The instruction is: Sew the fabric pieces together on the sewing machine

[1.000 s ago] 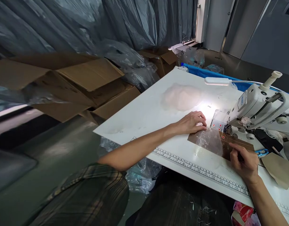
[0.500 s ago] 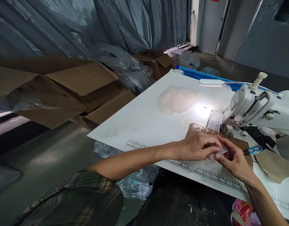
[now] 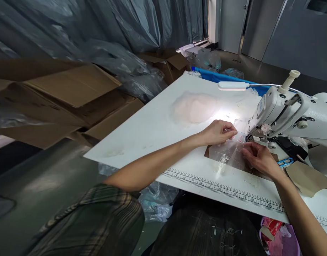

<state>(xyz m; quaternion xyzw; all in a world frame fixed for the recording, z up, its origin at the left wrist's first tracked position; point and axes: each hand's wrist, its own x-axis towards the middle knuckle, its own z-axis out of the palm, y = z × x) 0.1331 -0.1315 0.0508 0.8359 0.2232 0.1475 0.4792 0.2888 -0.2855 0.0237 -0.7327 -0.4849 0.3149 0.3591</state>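
A thin, see-through sheet [image 3: 224,152] lies over a brown patch [image 3: 256,173] on the white sewing table, close to the needle area of a white sewing machine [image 3: 288,117]. My left hand [image 3: 218,132] pinches the sheet's far edge with thumb and fingertips. Just in front of the needle, my right hand [image 3: 258,158] is closed on the sheet's right side, fingers bent. Whether the sheet is film or sheer cloth I cannot tell. Right of my right hand lie blue thread snips [image 3: 285,162].
A pale translucent pile [image 3: 194,107] rests on the table [image 3: 142,142]. A lamp [image 3: 232,85] reaches over the far side. Brown paper [image 3: 309,177] lies at right. Open cardboard boxes [image 3: 73,85] stand left. A purple bin [image 3: 290,243] sits below the front edge.
Both hands have moved away from me, up to the needle area, and spread apart. The small crumpled piece between them is now a sheet laid flat. The view has shifted slightly.
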